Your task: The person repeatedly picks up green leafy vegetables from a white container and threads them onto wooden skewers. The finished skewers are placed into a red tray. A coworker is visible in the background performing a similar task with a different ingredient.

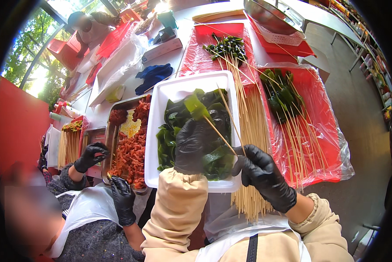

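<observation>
A white plastic tub (151, 137) of dark green kelp pieces (169, 131) lies before me. My left hand (192, 144), in a black glove, is over the kelp; its fingertips are partly hidden. Just above it, a flat kelp piece (196, 105) sits on the tip of a bamboo skewer (220, 135). My right hand (264, 173), also black-gloved, holds this skewer's lower end and a second bare skewer (228, 109) between thumb and fingers at the tub's right edge. Bundled bare skewers (253, 124) lie beside the tub. Whether my left fingers grip kelp is unclear.
Filled kelp skewers (281, 95) lie in a plastic-lined red tray (326, 131) at right; more (228, 49) are in a red tray behind. At left, a co-worker's gloved hands (122, 199) are beside a metal tray (109, 131) of red meat strips. A blue cloth (153, 77) lies behind.
</observation>
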Demonstrator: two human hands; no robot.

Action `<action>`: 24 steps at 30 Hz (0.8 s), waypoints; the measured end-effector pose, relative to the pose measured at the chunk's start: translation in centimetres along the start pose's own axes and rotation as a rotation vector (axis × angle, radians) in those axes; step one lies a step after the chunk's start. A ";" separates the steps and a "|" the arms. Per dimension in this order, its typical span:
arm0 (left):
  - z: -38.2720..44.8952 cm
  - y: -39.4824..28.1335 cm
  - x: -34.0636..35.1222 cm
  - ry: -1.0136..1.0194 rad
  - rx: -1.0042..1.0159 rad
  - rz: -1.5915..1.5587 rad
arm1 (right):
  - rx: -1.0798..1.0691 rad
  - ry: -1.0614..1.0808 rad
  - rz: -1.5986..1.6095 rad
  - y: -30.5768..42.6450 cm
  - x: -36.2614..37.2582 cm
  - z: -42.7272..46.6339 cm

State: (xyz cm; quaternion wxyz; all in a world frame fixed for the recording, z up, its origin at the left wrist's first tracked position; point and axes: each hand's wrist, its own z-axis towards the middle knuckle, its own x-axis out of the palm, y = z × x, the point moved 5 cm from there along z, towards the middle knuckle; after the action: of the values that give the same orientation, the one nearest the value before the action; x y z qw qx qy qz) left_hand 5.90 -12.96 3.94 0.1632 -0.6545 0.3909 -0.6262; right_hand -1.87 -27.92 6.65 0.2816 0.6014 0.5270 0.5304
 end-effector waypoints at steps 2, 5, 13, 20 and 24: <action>-0.3 -0.6 0.9 -0.081 0.106 0.339 | -0.044 -0.016 -0.075 -0.3 -0.3 -0.2; -0.6 0.3 2.0 0.064 0.181 0.635 | -0.068 -0.082 -0.114 -0.3 -0.8 0.1; -1.4 0.5 6.1 0.473 0.445 1.157 | -0.094 -0.185 -0.087 2.1 -2.2 -0.2; 0.3 1.5 3.3 0.220 -0.046 0.385 | -0.079 -0.137 -0.187 2.4 -3.2 -1.7; 0.4 0.8 2.6 0.195 -0.039 0.104 | -0.092 -0.071 -0.162 1.7 -1.8 -1.4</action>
State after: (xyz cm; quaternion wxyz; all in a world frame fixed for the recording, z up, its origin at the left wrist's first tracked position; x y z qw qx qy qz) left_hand 5.81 -15.48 5.11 0.1440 -0.5723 0.4505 -0.6699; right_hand -2.39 -30.39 7.92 0.3694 0.5617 0.5386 0.5078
